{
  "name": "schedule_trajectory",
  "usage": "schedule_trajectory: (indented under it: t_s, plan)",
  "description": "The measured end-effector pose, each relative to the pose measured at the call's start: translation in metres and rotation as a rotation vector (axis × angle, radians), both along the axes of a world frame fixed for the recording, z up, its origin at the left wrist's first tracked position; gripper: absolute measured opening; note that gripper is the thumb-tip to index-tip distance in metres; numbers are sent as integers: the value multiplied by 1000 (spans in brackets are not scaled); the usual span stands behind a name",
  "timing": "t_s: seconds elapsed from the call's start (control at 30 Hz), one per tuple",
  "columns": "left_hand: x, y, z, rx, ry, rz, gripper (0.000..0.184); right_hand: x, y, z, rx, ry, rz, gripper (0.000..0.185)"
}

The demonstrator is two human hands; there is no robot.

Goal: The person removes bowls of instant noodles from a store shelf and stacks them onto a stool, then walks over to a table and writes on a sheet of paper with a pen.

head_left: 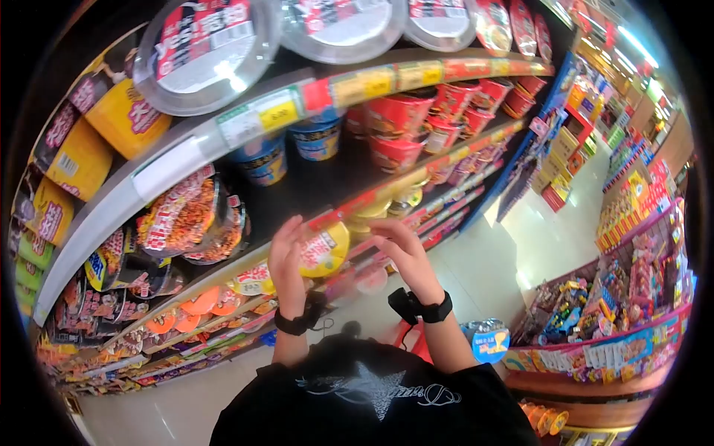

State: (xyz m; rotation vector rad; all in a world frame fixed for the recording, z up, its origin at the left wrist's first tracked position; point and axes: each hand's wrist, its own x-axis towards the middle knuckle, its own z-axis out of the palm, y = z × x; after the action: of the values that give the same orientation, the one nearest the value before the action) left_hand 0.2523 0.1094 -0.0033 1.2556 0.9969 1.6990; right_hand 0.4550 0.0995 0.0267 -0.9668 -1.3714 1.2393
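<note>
My left hand [286, 260] is raised in front of the shelf edge, fingers stretched upward with nothing seen in them. Beside it is a yellow round-lidded instant noodle bowl [327, 251], partly covered by the hand; whether they touch I cannot tell. My right hand [407, 256] is held apart to the right, fingers loosely bent toward the left, also without anything visible in it. Black bands circle both wrists. Above my hands, blue noodle cups [316, 137] and stacked red noodle cups [398, 123] stand on the shelf.
Large clear-lidded bowls [212, 56] line the upper shelf, with yellow cups [123, 108] at the left. Black-and-orange noodle bowls [178, 215] sit left of my hands. A candy bin [595, 305] stands at the right, and a blue-lidded tub [489, 342] is beside my right forearm.
</note>
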Motion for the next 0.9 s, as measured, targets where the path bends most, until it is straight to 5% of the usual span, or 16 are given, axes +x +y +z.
schedule_trajectory:
  t_s: [0.23, 0.33, 0.57, 0.8, 0.9]
  plan:
    - [-61, -7, 5, 73, 74, 149, 38, -73, 74, 23, -277, 506, 428, 36]
    - [-71, -13, 8, 71, 122, 119, 39, -97, 106, 30, -411, 488, 475, 37]
    - [-86, -18, 14, 11, 46, 28, 41, -131, 184, 27, -516, 297, 416, 30]
    - [-90, -14, 16, -27, 199, -4, 36, -141, 208, 19, -284, 26, 382, 44]
    - [-88, -12, 16, -33, 246, -45, 35, -140, 218, 22, -273, -256, 493, 24]
